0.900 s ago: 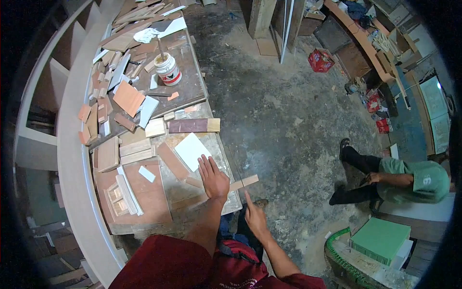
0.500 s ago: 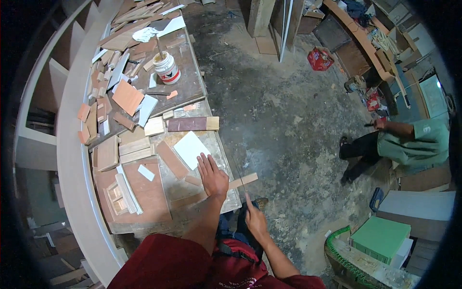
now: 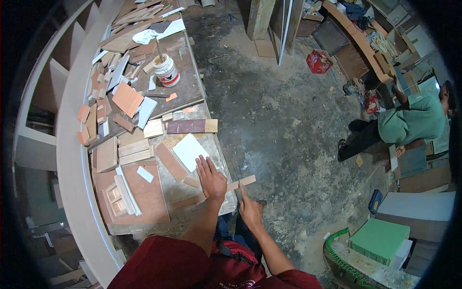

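The pale, narrow wooden strip (image 3: 248, 180) looks not yet severed, left hand (image 3: 212, 183) flat across it, right hand (image 3: 250, 212) clasping a thin, saw-like metal tool (image 3: 236, 171) near its right end.

Wooden strip (image 3: 248, 181) part-hidden by left grip (image 3: 212, 182)

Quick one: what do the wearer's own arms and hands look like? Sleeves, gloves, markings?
Dark red cloth on both arms: the left sleeve is loose and wide, the right sleeve shows only at the lower edge. Below them, bare forearms. Left grip and right grip: ungloved hands. No cables or markings visible.
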A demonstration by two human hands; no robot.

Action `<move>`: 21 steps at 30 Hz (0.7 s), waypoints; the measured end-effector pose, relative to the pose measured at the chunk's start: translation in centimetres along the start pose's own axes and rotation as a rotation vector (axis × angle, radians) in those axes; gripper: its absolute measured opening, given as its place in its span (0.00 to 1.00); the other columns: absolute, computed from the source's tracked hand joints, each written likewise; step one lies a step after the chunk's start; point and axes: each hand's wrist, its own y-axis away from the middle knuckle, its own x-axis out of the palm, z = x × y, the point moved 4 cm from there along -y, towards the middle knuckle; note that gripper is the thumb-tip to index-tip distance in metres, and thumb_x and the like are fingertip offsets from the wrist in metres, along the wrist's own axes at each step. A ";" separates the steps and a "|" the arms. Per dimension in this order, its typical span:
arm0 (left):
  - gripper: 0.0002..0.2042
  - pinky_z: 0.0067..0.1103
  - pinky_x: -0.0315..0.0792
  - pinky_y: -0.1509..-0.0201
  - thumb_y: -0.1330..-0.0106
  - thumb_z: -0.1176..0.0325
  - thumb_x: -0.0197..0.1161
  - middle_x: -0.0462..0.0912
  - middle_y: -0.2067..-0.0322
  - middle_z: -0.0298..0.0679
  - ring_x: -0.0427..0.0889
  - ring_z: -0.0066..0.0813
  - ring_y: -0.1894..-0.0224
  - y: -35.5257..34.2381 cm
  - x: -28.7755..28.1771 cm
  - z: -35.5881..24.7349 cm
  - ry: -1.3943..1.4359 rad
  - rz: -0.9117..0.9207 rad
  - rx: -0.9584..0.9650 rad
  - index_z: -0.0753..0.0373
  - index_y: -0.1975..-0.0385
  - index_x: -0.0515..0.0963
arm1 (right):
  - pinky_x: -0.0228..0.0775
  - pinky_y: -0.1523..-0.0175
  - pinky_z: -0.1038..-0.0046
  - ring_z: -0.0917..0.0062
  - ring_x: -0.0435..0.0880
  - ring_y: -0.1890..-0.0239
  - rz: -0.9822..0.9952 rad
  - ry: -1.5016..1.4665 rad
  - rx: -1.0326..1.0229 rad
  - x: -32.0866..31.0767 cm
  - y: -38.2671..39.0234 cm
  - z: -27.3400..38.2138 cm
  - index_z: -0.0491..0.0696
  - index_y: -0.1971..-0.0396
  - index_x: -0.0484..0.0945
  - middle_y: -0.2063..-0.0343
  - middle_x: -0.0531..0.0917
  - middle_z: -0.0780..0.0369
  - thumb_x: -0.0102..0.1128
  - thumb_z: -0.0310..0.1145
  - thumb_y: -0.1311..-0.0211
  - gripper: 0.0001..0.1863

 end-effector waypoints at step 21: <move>0.34 0.41 0.40 0.22 0.43 0.72 0.55 0.45 0.27 0.57 0.40 0.53 0.24 0.6 0.0 0.3 0.016 0.001 -0.010 0.76 0.34 0.58 | 0.72 0.66 0.49 0.49 0.81 0.73 -0.017 0.010 -0.006 0.7 5.3 -1.6 0.62 0.27 0.52 0.75 0.82 0.46 0.52 0.28 0.38 0.38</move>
